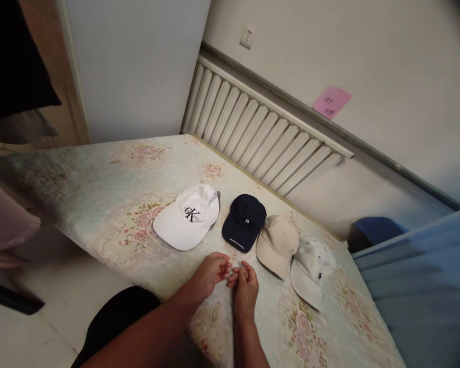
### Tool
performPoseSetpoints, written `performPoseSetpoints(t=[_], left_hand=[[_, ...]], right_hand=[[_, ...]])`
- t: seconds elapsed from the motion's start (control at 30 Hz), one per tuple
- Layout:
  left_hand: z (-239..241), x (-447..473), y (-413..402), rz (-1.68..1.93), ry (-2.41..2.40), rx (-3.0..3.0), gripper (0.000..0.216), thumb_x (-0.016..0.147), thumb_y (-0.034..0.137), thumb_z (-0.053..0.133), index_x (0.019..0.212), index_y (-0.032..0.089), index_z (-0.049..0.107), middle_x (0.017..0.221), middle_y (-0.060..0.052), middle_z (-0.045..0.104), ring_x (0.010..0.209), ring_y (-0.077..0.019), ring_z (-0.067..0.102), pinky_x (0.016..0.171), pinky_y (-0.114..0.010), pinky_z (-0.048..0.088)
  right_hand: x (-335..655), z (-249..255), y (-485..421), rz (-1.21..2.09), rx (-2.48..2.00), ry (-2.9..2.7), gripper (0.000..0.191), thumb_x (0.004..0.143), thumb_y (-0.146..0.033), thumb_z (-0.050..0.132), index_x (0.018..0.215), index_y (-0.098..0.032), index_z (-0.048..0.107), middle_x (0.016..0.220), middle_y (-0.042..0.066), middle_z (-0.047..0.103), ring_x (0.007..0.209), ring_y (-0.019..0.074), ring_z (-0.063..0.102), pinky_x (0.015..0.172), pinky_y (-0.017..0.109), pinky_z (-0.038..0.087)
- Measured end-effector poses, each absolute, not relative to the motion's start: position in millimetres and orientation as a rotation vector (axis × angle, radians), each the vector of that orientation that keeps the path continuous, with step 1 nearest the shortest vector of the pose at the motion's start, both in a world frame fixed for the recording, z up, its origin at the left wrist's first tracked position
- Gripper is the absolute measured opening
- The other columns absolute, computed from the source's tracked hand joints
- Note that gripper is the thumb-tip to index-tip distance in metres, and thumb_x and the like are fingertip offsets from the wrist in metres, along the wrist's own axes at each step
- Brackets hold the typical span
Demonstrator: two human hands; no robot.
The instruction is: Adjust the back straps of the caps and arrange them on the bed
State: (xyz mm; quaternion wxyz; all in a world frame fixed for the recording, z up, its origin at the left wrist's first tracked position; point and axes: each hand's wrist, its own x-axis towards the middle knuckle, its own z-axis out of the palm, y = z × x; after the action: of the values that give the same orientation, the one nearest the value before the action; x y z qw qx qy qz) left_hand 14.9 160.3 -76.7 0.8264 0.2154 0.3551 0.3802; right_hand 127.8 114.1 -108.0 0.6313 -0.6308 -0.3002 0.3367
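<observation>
Several caps lie in a row on a floral mattress (99,189): a white cap (187,219) with a black logo, a navy cap (244,222), a beige cap (276,244) and a pale cap (312,270) overlapping it. My left hand (211,273) and my right hand (245,287) rest close together on the mattress just in front of the navy cap. Both have their fingers curled in, fingertips nearly touching each other. Whether anything lies in them is hidden.
A white radiator (260,135) runs along the wall behind the mattress, with a pink note (331,102) and a socket (247,37) above it. A blue surface (425,276) stands at the right. The white floor (53,306) shows at the left, beyond the mattress edge.
</observation>
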Motion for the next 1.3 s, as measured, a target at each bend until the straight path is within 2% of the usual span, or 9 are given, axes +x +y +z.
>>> performPoseSetpoints(t=[0.3,0.43,0.53,0.63,0.87,0.93,1.03,1.13,1.3], left_hand=[[-84.6,16.2,163.3,0.775,0.845,0.596,0.023,0.067,0.022,0.059,0.087,0.016,0.051,0.076,-0.002,0.060,0.063,-0.0108,0.056,0.063,-0.024,0.041],[-90.3,18.4,162.7,0.791,0.949,0.796,0.017,0.073,0.025,0.052,0.087,0.016,0.051,0.076,-0.002,0.059,0.062,-0.0118,0.055,0.063,-0.026,0.043],[-94.5,20.7,155.9,0.883,1.039,1.046,0.009,0.074,0.017,0.048,0.081,0.017,0.053,0.075,-0.001,0.056,0.069,-0.0140,0.054,0.073,-0.031,0.044],[-100.7,23.0,143.0,0.984,1.079,1.272,0.013,0.072,0.009,0.048,0.078,0.018,0.056,0.085,-0.003,0.056,0.091,-0.0181,0.051,0.094,-0.036,0.038],[-122.2,28.5,122.2,0.890,1.210,2.324,0.039,0.083,0.010,0.039,0.118,0.011,0.056,0.123,-0.013,0.055,0.118,-0.0228,0.045,0.104,-0.039,0.035],[-125.0,30.8,121.0,0.805,1.261,2.467,0.041,0.085,0.016,0.043,0.124,0.010,0.053,0.134,-0.014,0.050,0.127,-0.0253,0.040,0.107,-0.041,0.031],[-125.6,34.4,118.0,0.699,1.285,2.621,0.045,0.088,0.027,0.046,0.130,0.012,0.050,0.142,-0.014,0.043,0.134,-0.0281,0.032,0.111,-0.043,0.026],[-125.4,37.5,112.0,0.647,1.292,2.703,0.049,0.090,0.038,0.043,0.133,0.015,0.048,0.145,-0.012,0.040,0.137,-0.0285,0.028,0.112,-0.046,0.022],[-128.5,41.1,99.7,0.598,1.282,2.770,0.055,0.090,0.048,0.039,0.137,0.019,0.044,0.147,-0.011,0.038,0.139,-0.0307,0.024,0.111,-0.052,0.020]], right_hand=[[136.7,-106.4,82.5,0.781,-1.505,-0.738,0.034,0.079,-0.034,0.052,0.108,-0.015,0.051,0.071,-0.001,0.064,0.047,0.0109,0.055,0.047,0.024,0.044],[143.2,-106.2,67.4,0.752,-1.532,-0.750,0.034,0.081,-0.036,0.051,0.107,-0.015,0.052,0.068,-0.002,0.063,0.046,0.0105,0.053,0.047,0.024,0.043],[151.1,-107.0,54.9,0.729,-1.553,-0.760,0.034,0.083,-0.038,0.049,0.107,-0.015,0.051,0.069,-0.002,0.062,0.048,0.0112,0.054,0.048,0.024,0.043],[161.5,-108.3,40.6,0.691,-1.581,-0.782,0.033,0.083,-0.038,0.049,0.107,-0.015,0.052,0.069,-0.002,0.062,0.048,0.0115,0.054,0.049,0.025,0.044],[184.9,-115.6,6.1,0.493,-1.710,-0.850,0.033,0.085,-0.037,0.043,0.106,-0.014,0.054,0.069,0.001,0.063,0.055,0.0152,0.060,0.057,0.029,0.048],[188.5,-119.7,0.4,0.412,-1.755,-0.887,0.033,0.086,-0.037,0.042,0.105,-0.013,0.056,0.074,0.004,0.066,0.061,0.0174,0.062,0.064,0.032,0.050],[190.1,-126.3,-2.1,0.304,-1.778,-1.009,0.033,0.085,-0.035,0.043,0.103,-0.013,0.059,0.097,0.013,0.068,0.085,0.0228,0.064,0.084,0.039,0.048],[187.8,-131.4,-0.3,0.234,-1.761,-1.166,0.038,0.083,-0.033,0.044,0.110,-0.012,0.061,0.118,0.017,0.062,0.112,0.0265,0.055,0.102,0.044,0.037],[178.2,-129.9,3.8,0.150,-1.814,-1.510,0.044,0.085,-0.029,0.045,0.124,-0.013,0.056,0.137,0.014,0.050,0.132,0.0268,0.038,0.111,0.046,0.024]])
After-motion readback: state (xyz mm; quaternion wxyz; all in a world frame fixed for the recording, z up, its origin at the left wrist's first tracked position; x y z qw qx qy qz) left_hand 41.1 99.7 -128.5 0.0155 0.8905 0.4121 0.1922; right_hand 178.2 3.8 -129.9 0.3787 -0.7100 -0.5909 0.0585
